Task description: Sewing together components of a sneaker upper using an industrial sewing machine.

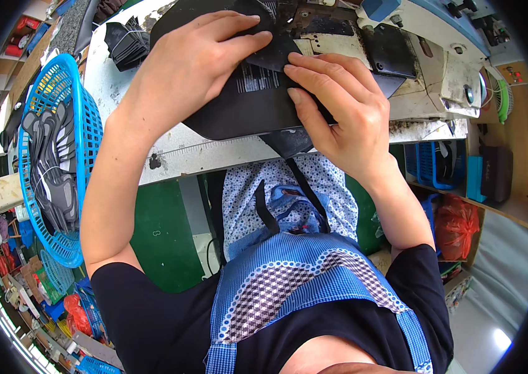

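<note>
A small black piece of sheet material (277,55) lies between my hands on a dark flat plate (232,118) with rounded corners. My left hand (198,59) rests over its left side, thumb and forefinger stretched toward the middle, tips pressing from above. From the right, my right hand (345,103) lays its extended fingertips along the piece's edge, thumb apart and lower. Neither hand visibly pinches the piece. Pale stripes show on the plate just below it. A dark pointed flap (287,142) hangs over the table's front edge.
Beyond my right hand is a sewing machine (435,68) with a worn pale bed. A tied bundle of black pieces (128,43) lies at the table's back left. Left of the table, a blue basket (92,121) holds strapped grey and black pieces. A red bag (457,227) is at right.
</note>
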